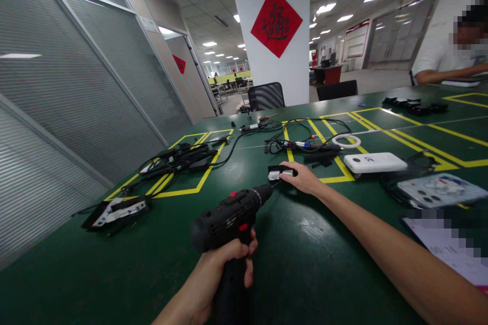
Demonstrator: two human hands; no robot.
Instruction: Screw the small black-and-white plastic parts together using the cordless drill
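My left hand (224, 269) is wrapped round the grip of a black cordless screwdriver drill (229, 218) with red buttons. Its bit points at a small black and white part (277, 173) lying on the green table (160, 264). My right hand (301, 177) reaches across and its fingers press on that small part, holding it down against the table top.
A white flat box (375, 162), a white tape ring (346, 141) and tangled black cables (301, 137) lie beyond the part. Black adapters and cables (179, 158) sit at left, a black-white piece (116, 212) nearer. A phone (442, 190) and papers (453, 249) lie at right. A person (453, 58) sits far right.
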